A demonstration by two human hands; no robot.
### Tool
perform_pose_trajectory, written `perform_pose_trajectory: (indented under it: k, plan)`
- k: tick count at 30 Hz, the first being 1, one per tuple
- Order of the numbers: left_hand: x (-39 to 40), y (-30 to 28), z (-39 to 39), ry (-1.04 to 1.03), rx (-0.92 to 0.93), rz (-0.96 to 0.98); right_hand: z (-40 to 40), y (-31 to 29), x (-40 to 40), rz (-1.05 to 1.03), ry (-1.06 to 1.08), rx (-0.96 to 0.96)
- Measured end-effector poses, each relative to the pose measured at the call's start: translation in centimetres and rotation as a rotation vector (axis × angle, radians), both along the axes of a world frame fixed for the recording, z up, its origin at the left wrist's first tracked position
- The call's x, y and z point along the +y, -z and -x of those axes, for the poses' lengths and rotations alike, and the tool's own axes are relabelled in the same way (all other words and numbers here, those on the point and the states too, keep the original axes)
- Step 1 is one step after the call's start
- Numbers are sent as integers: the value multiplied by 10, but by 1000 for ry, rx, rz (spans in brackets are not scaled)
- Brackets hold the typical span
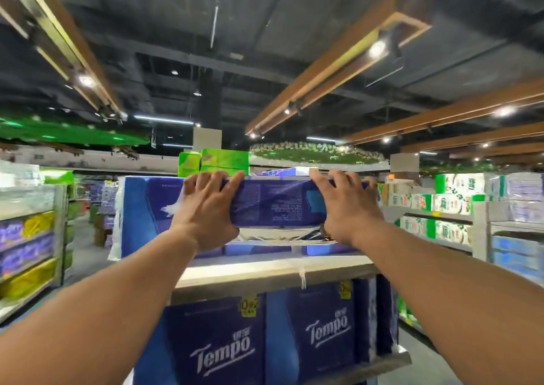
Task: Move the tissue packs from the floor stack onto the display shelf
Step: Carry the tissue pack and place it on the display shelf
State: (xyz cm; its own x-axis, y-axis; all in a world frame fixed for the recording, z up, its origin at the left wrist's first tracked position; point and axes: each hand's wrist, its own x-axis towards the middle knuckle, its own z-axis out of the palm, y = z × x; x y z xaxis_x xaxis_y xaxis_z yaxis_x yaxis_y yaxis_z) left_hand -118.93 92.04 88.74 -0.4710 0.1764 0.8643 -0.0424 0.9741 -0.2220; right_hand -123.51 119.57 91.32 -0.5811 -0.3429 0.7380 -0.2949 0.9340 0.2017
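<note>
Both bare forearms reach up from the bottom corners to a dark blue, plastic-wrapped tissue pack (276,205) held at the top of the display. Left hand (206,211) grips its left end, fingers curled over the top edge; right hand (347,208) grips the right end likewise. It sits above the pale display shelf board (273,270), against a taller blue pack (141,217). Below stand blue Tempo packs (217,343); bright green packs (217,161) lie behind.

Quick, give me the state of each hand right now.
Left hand: closed, grip curled round the left end of the blue tissue pack.
Right hand: closed, grip on the same pack's right end.
</note>
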Motion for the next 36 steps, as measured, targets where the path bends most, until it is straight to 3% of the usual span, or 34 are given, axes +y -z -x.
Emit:
perform_pose_trajectory:
  k: [7, 20, 25, 30, 33, 36]
  plan:
    - [-4, -6, 100, -29, -100, -61, 125, -8, -16, -52, -21, -113]
    - [-22, -19, 277, -287, -316, -120, 339, -21, -51, -98, -189, -388]
    - [-29, -60, 325, -446, -288, -149, 401, -40, -69, -55, -170, -217]
    - [-43, -45, 368, -497, -155, -287, 450, -14, -98, 31, -148, -216]
    - [-59, -35, 386, -404, -262, -336, 471, -17, -110, 25, -207, -266]
    - [-72, -41, 401, -443, -384, -291, 487, -35, -119, -42, -203, -380]
